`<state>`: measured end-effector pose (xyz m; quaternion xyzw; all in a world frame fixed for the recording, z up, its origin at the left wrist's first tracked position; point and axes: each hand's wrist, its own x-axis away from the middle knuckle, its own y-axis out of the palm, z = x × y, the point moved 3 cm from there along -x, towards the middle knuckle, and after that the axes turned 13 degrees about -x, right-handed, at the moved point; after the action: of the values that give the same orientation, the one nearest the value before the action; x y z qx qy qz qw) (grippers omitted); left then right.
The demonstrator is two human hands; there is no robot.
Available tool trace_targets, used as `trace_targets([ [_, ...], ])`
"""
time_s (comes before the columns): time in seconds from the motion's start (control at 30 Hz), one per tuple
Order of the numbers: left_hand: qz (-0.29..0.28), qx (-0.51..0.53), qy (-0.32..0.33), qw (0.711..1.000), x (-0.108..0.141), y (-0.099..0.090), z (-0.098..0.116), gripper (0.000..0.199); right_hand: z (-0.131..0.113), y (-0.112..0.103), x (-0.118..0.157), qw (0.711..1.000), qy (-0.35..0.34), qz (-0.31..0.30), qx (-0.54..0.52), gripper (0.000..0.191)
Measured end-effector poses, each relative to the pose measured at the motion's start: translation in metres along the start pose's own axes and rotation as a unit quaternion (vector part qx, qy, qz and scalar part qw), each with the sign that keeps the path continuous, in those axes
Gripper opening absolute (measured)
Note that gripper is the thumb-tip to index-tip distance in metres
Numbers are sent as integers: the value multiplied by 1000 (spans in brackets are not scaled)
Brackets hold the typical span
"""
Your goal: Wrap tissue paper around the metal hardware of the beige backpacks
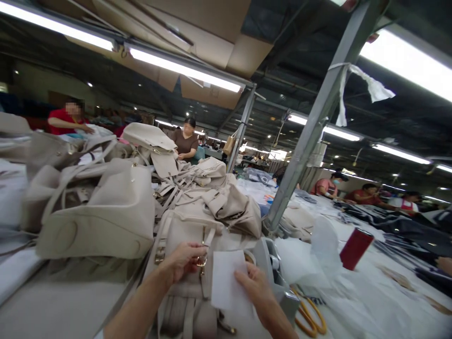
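1. Head view, and here is the left hand (187,259), thumb and fingertips drawn together in a pinch on a small, shiny gold-coloured metal buckle (202,260)
2. Over to the right hand (252,280): its thumb presses the face of a flat white rectangular sheet (226,275), the other fingers tucked behind (mostly hidden from this angle), so the sheet is pinched along its right side
3. Under both hands lies the soft beige bag (183,230) with straps and metal fittings, front and centre, the buckle over its front and the sheet just beside it
4. Close on the left sits a large beige bag with a rounded base (102,226), and beyond the hands a heap of matching beige bags (233,200) spreads out, straps tangled
5. Just right of the sheet, a grey tape dispenser (264,254); near it, a pair of scissors with yellow handles (314,320), and farther right a dark red cylinder (356,248) tilts among thin white sheeting (300,256)
6. Out in the background, a co-worker in a red top (60,120) and another in a brown top (187,142) stand behind the bags, beneath long bright tube lights (183,68)
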<state>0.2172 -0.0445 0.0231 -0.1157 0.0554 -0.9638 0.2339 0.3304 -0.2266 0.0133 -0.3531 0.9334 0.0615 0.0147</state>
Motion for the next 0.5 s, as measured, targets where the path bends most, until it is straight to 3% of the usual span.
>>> trace_targets([
  [0.13,33,-10,26,999,1,6,9,49,18,22,-19,1000,14,-5,-14,13],
  [0.27,74,-113,54,989,5,12,17,28,23,54,-36,986,20,2,-164,20],
  [0.37,131,-216,76,965,9,10,21,19,25,73,-44,969,27,7,-246,23],
  [0.5,198,-313,91,924,14,7,22,13,27,79,-46,961,47,0,-273,30],
])
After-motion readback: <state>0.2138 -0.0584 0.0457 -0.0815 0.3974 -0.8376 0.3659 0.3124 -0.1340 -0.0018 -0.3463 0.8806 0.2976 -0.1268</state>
